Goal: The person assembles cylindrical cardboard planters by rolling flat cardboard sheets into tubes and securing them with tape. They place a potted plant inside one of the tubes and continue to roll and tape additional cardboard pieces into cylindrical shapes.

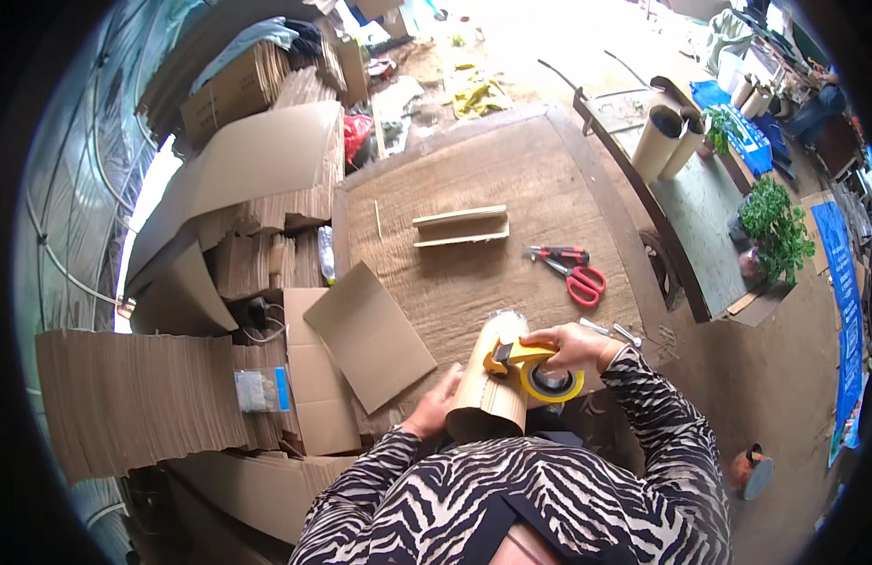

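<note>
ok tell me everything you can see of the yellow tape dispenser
The tape dispenser is a handheld one with a yellow body, plastic by its look, and a dark part near its front end. A round roll with a yellow rim and greyish centre sits on its near side. The right hand grips it from above, fingers over the top. Its front end points left, over the cardboard tube; whether it actually touches the surface is unclear.
</note>
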Demonstrator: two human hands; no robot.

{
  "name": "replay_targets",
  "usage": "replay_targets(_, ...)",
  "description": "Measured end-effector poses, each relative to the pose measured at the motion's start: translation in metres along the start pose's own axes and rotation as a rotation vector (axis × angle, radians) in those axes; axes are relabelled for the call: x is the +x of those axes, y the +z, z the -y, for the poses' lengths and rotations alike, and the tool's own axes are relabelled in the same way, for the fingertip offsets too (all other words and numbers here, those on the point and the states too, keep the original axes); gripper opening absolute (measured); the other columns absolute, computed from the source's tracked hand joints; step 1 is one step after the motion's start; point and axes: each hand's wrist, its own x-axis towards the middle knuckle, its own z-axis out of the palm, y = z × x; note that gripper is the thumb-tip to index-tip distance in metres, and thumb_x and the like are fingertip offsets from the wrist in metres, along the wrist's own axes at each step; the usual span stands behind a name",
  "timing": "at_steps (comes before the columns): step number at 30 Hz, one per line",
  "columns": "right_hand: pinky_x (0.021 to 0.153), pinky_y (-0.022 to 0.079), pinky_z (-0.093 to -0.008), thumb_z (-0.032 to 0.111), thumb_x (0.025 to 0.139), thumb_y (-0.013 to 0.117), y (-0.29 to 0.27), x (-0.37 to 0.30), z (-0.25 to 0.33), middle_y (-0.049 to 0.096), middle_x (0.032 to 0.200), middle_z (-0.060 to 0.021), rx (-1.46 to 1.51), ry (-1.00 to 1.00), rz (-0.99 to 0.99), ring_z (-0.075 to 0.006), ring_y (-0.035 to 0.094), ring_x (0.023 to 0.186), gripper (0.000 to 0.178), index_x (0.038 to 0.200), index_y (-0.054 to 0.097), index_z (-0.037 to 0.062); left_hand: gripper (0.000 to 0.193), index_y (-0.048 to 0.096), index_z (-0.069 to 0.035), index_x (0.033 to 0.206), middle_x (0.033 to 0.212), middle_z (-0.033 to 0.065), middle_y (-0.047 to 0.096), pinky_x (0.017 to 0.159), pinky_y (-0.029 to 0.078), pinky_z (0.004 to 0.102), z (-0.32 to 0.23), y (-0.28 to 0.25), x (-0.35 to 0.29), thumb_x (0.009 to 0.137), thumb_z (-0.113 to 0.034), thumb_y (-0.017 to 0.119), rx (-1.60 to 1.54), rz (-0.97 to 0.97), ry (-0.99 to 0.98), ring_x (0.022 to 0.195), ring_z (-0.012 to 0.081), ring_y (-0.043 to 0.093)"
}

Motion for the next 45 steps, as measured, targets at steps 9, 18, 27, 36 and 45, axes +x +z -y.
replay_targets(9,0.094,0.051,-0.0372,0.03,0.075,0.071,-0.007,0.009,0.032,0.068,0.119,-0.0137,-0.182,-0.045,0.018,-0.0315,0.066,0.105,0.06,0.134,0.06,0.0194,0.09,0.009,-0.007,0.158,0.151,0.0162,0.042,0.112,0.036,0.0394,-0.047,0.016,-0.088,0.089,-0.015,0.067,0.529,-0.015,-0.1,0.135,0.0267,0.046)
replay_targets(18,0.088,0.054,-0.0393,0.031,0.076,0.071,0.014,-0.012,0.007,0.067,0.12,-0.0119,-0.234,-0.122,-0.014,-0.0303,0.067,0.103,0.062,0.135,0.059,0.0191,0.049,0.054,-0.004,0.134,0.096,0.018,0.071,0.064,0.057,0.0412,-0.047,0.037,-0.054,0.085,-0.014,0.056,1.949,-0.298,0.463,0.077,0.0321,0.07)
replay_targets(27,0.098,0.049,-0.035,0.022,0.074,0.078,0.045,-0.003,-0.018,0.066,0.127,-0.0092,0.018,-0.155,-0.096,-0.0254,0.065,0.112,0.063,0.135,0.06,0.0197,0.052,0.053,-0.009,0.139,0.132,0.0188,0.061,0.103,0.047,0.0365,0.03,-0.04,-0.071,0.088,-0.003,0.053,1.078,-0.619,0.524,0.122,0.0314,0.059)
replay_targets(36,0.096,0.05,-0.0359,0.03,0.074,0.075,0.03,0.031,0.048,0.067,0.126,-0.0101,-0.228,-0.093,0.021,-0.0273,0.065,0.111,0.066,0.136,0.059,0.0169,0.048,0.056,-0.006,0.134,0.096,0.0224,0.069,0.079,0.055,0.046,-0.036,-0.034,-0.072,0.087,-0.016,0.056,1.76,-0.547,0.536,0.089,0.037,0.068)
replay_targets(45,0.102,0.048,-0.0321,0.006,0.077,0.075,0.057,0.067,0.043,0.065,0.131,-0.0079,-0.028,-0.091,-0.017,-0.0218,0.065,0.112,0.058,0.133,0.062,0.0136,0.035,0.061,0.002,0.126,0.119,0.0173,0.069,0.096,0.049,0.0354,0.047,-0.116,-0.063,0.094,-0.008,0.051,0.628,-0.876,0.533,0.111,0.0228,0.064)
